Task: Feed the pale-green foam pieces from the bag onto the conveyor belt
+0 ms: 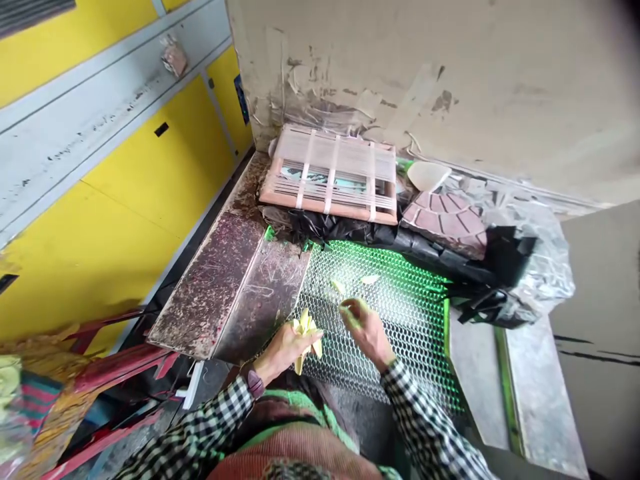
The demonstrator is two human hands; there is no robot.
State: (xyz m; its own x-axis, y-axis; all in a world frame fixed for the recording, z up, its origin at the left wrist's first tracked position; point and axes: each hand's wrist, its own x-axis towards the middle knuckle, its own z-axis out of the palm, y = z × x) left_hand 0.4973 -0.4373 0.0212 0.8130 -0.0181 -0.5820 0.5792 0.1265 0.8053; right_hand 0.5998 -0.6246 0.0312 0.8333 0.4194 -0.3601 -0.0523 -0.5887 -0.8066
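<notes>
My left hand is closed around a bunch of pale yellow slender pieces; their pointed ends stick out past the fingers. To its right, my right hand hovers over a metal mesh belt, fingers curled together and slightly blurred. Whether anything sits between those fingertips is hard to make out. Beyond the right hand, two similar pieces lie apart on the mesh, one pale yellow piece and one paler piece. Bright green-white light falls across that stretch of the belt.
A wooden frame wound with white strips lies behind the belt, on black plastic. Beside it are a fan-shaped pink piece and clear plastic. Metal plates flank the belt; red bars stand at left.
</notes>
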